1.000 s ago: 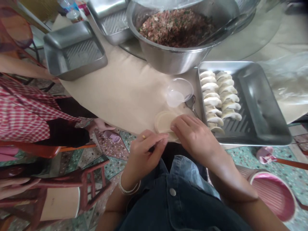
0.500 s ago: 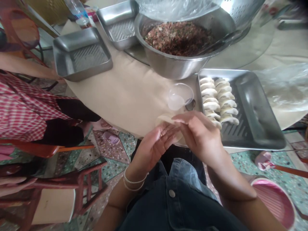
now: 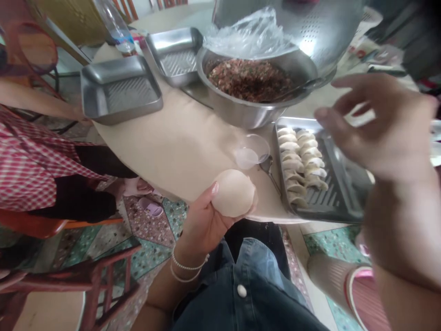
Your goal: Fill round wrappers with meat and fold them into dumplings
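Observation:
A round, pale dumpling wrapper (image 3: 233, 193) lies across the fingers of my left hand (image 3: 208, 223), its thumb pressing on the wrapper's edge. My right hand (image 3: 382, 122) is raised over the right side of the table, fingers apart and bent, with nothing seen in it. Below it, a metal tray (image 3: 336, 191) holds two columns of folded dumplings (image 3: 292, 158); my forearm hides the tray's right end. Close beyond the wrapper stand a small clear plastic cup (image 3: 253, 149) and a spoon (image 3: 267, 166).
A large steel bowl (image 3: 248, 112) of minced filling (image 3: 250, 80) has a spoon handle and plastic bag (image 3: 251, 37) at its rim. Two metal trays, one nearer (image 3: 122, 94) and one farther (image 3: 177, 57), stand left. Another person's checked clothing (image 3: 24, 161) shows at left; a pink bin (image 3: 367, 294) stands right.
My right hand has left the wrapper and moved up and right, over the tray. My left hand now holds the wrapper alone, its flat face showing.

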`<state>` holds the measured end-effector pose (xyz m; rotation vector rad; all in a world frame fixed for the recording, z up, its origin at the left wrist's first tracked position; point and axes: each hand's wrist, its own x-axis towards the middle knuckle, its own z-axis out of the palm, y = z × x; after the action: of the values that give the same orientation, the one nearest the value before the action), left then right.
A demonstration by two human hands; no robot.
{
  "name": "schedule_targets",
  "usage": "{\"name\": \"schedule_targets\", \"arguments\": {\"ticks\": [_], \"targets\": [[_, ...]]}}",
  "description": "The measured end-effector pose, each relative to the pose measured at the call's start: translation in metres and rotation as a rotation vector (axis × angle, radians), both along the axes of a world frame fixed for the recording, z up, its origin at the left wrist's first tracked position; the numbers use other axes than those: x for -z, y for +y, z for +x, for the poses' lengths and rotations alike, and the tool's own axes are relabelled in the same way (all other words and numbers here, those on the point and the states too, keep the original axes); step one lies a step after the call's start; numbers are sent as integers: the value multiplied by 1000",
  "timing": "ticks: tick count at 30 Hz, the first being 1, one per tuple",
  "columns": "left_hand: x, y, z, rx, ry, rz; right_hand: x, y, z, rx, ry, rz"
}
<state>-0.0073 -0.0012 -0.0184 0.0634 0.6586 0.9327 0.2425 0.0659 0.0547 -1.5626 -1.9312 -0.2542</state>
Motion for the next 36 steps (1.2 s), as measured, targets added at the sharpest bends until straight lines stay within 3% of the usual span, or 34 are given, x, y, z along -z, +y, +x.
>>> {"name": "schedule_targets", "arguments": {"ticks": [3, 7, 14, 17, 24, 29, 36], "targets": [[-2, -4, 4, 40, -3, -18, -4, 51, 15, 26, 7, -195], [-1, -9, 6, 79, -11, -51, -6, 85, 12, 26, 65, -249], [-4, -12, 9, 127, -44, -33, -21, 107, -6, -34, 109, -317], [-4, -13, 13, 147, -49, -36, -23, 117, -13, -83, 27, -343], [-2, -15, 16, 125, -69, -53, -39, 124, -22, -4, -79, -159], [-2, -14, 18, 85, -33, -99, -28, 131, -21, 66, -103, -146], [-2, -15, 19, 78, -25, -97, -23, 132, -38, 17, 27, -197]]}}
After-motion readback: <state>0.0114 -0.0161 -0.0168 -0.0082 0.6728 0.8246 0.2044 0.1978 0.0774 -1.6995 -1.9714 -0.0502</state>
